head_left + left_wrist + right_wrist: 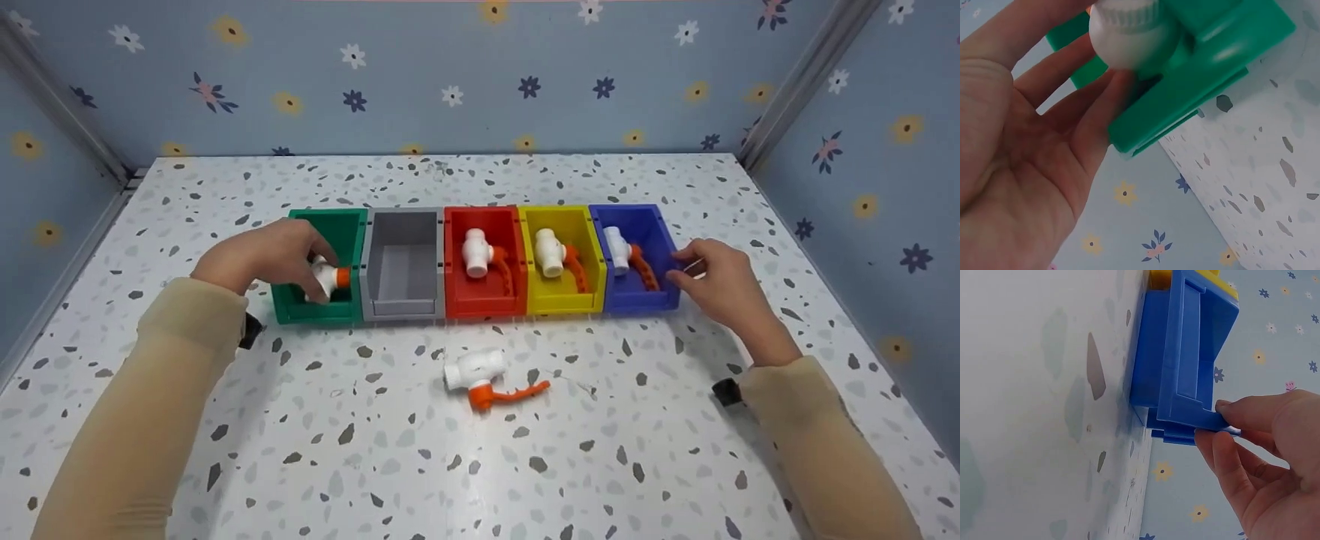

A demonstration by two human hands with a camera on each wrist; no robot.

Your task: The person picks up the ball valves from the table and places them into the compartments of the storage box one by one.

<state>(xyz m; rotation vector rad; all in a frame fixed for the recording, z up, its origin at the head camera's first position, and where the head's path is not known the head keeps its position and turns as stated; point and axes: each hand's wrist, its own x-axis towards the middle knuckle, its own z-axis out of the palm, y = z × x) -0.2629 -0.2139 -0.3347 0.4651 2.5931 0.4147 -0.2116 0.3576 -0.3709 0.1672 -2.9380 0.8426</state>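
My left hand (274, 251) reaches into the green bin (322, 313) at the row's left end. Its thumb and fingers grip a white plastic ball valve (325, 279) with an orange part; the handle is mostly hidden. In the left wrist view, the rounded white valve body (1129, 39) sits between the fingers, right at the green wall. At the opposite end, my right hand (716, 277) pinches the side rim of the blue bin (643, 302) between thumb and fingers. That bin contains a white valve (616, 251) with an orange handle, lying tilted.
Between them stand a bare grey bin (405, 307), a red bin (486, 306) and a yellow bin (564, 304). The red and yellow ones each hold one valve. Another valve (480, 371) lies on the speckled table (360, 450) in front. Flowered panels (480, 75) enclose the back and sides.
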